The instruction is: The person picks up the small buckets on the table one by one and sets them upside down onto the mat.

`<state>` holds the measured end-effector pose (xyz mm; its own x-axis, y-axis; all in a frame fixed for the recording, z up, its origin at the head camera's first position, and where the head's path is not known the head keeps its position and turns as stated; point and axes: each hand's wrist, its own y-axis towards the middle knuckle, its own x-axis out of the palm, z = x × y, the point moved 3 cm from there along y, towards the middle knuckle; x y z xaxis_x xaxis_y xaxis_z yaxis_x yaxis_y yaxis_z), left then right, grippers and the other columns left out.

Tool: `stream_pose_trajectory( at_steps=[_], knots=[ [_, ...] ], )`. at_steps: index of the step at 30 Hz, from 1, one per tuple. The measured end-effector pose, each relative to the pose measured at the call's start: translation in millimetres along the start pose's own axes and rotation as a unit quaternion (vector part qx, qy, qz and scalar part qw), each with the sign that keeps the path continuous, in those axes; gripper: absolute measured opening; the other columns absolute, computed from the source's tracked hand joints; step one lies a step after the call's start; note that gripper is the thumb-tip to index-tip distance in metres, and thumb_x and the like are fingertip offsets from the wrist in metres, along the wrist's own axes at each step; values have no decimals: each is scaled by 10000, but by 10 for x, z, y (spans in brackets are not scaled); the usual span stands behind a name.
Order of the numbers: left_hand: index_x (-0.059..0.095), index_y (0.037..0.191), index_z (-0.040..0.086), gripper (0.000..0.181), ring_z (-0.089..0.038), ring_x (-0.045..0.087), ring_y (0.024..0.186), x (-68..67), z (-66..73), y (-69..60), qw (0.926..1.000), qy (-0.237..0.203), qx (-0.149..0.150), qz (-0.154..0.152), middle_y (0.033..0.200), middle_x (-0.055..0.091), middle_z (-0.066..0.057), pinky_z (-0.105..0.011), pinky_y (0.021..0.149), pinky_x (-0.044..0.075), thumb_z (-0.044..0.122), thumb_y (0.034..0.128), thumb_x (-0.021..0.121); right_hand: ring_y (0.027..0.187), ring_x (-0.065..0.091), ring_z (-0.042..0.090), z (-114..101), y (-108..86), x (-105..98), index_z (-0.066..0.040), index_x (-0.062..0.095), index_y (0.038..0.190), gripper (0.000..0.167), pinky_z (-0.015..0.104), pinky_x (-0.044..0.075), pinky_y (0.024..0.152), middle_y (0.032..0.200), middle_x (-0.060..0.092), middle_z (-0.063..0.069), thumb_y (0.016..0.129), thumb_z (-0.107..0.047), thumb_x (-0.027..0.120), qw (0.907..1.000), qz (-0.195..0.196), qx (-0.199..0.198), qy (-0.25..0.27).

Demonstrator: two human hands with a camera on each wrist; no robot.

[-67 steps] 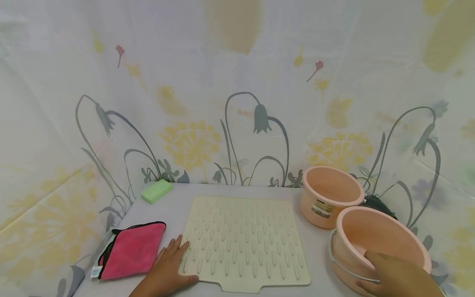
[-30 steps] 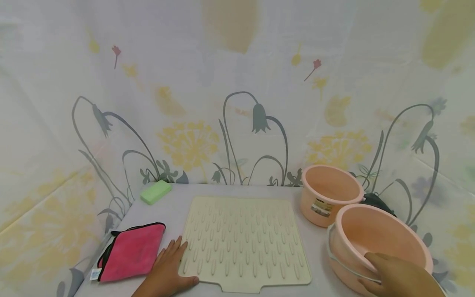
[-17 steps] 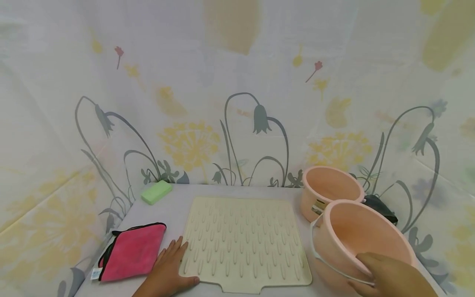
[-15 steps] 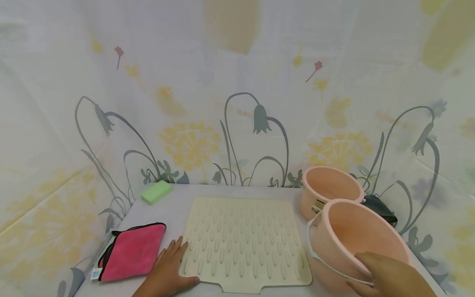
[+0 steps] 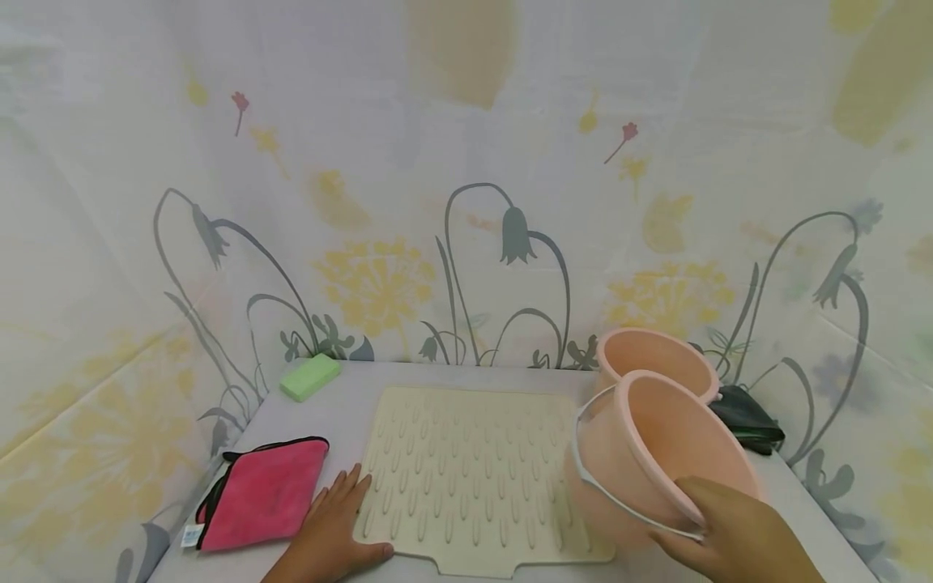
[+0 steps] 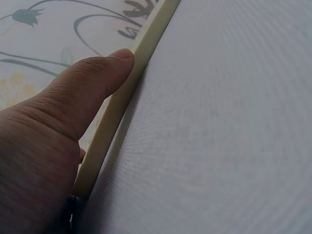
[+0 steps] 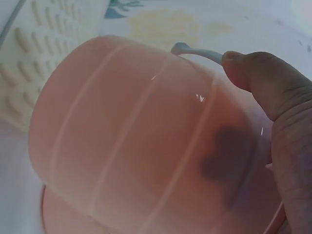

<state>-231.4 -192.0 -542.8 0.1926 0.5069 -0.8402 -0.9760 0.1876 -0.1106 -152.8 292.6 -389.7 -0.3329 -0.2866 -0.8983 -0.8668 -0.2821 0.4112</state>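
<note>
A peach plastic bucket point(image 5: 608, 478) is tilted, its mouth toward the upper right, over the right part of a cream ridged washboard point(image 5: 452, 453). My right hand point(image 5: 736, 530) grips its near rim, thumb outside on the pale handle and fingers inside; they show as a dark shadow through the wall in the right wrist view point(image 7: 146, 131). My left hand point(image 5: 328, 526) rests at the washboard's lower left corner with fingers spread. In the left wrist view its thumb point(image 6: 92, 78) lies along the washboard's edge point(image 6: 105, 139).
A second peach bucket point(image 5: 645, 348) stands at the back right, partly hidden. Beside it lies a folded black item point(image 5: 747, 417). A pink cloth point(image 5: 266, 498) with black edging lies at the left, and a green sponge point(image 5: 309, 377) behind it. Patterned curtain point(image 5: 466, 162) surrounds the table.
My right hand has lifted the front bucket and brought it leftward from the right side, tilting it, and it now overlaps the washboard. My left hand has stayed in place.
</note>
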Motion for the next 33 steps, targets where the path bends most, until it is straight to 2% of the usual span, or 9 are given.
stream_pose_trajectory(
  at_steps=[2,8,13,16,19,27,33],
  knots=[
    [439,1558,-18,1228,-526,202,1557,-1,5,6,10000,3,-54,-36,1678,301,-258,-714,1224,133,660,644,899,650,316,-86,-45,29,8,-348,526,810,437,216,319,572,726,336,-254,717,-430,945,9997,217,25,106],
    [441,1559,-15,1223,-526,199,1558,-23,13,4,9999,-15,-96,-74,1679,298,-259,-712,1226,126,657,646,900,654,345,-57,-144,128,13,-309,514,805,450,230,326,587,730,363,-216,726,-375,951,9961,519,207,684],
    [445,1556,-13,1217,-528,200,1557,-33,8,4,10000,-11,-74,-49,1678,298,-263,-717,1223,128,656,647,900,717,460,-44,-202,212,28,-296,631,890,382,261,424,602,808,538,-231,714,-321,969,9896,904,224,1098],
    [449,1554,-12,1215,-527,204,1556,-33,0,4,10000,8,-60,-17,1676,300,-265,-716,1223,134,657,646,901,811,567,-41,-223,276,65,-267,727,996,351,298,519,664,929,676,-197,741,-341,956,9869,887,535,1233],
    [450,1554,-11,1214,-522,206,1559,-26,-10,1,10000,24,-32,7,1676,303,-264,-711,1226,139,664,649,897,870,627,-18,-250,329,114,-222,760,1052,362,324,560,714,998,741,-130,768,-354,942,9830,837,829,1408],
    [451,1555,-9,1214,-518,208,1561,-9,-14,4,10000,-13,14,8,1673,307,-266,-706,1228,145,670,651,894,890,676,24,-343,447,261,-137,779,1075,369,316,577,727,1009,795,-9,778,-288,938,9659,1244,1059,2010],
    [454,1555,-6,1218,-512,209,1563,8,-22,15,10000,7,16,25,1675,311,-257,-700,1230,150,680,647,890,1002,737,232,-378,518,389,-38,760,1161,443,335,595,783,1104,787,106,824,-287,903,9490,1240,1502,2481]
  ],
)
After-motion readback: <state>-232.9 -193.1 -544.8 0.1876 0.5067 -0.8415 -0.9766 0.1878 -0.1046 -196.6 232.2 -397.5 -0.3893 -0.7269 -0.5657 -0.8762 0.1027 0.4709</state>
